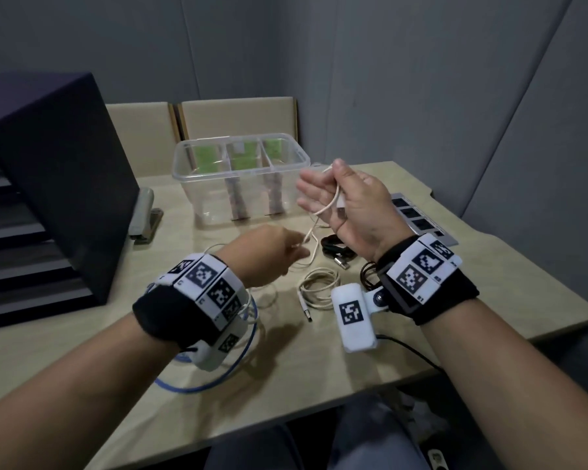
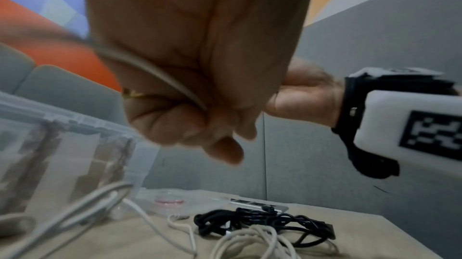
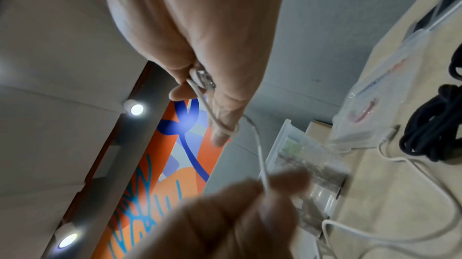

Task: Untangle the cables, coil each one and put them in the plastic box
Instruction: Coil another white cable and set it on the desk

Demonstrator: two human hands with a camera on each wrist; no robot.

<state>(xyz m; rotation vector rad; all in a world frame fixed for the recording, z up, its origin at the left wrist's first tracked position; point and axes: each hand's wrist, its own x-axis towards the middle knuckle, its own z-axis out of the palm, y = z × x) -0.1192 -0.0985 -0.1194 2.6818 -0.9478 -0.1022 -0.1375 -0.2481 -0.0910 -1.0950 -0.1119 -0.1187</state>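
A thin white cable (image 1: 330,205) runs between my two hands above the table. My right hand (image 1: 340,198) is raised in front of the clear plastic box (image 1: 214,201); its thumb pins the connector end against the palm, and the cable (image 3: 215,117) loops round a finger. Lower and to the left, my left hand (image 1: 279,252) pinches the same cable (image 2: 155,74) in a closed fist. On the table lie a coiled cream USB cable (image 1: 319,286), a tangled black cable (image 1: 336,251) and a blue cable (image 1: 218,378) under my left wrist.
A dark cabinet (image 1: 58,171) stands at the left with a stapler (image 1: 143,215) beside it. A grey power strip (image 1: 418,218) lies at the right. A clear bag (image 2: 172,202) sits behind the black cable. The table's front edge is close to my lap.
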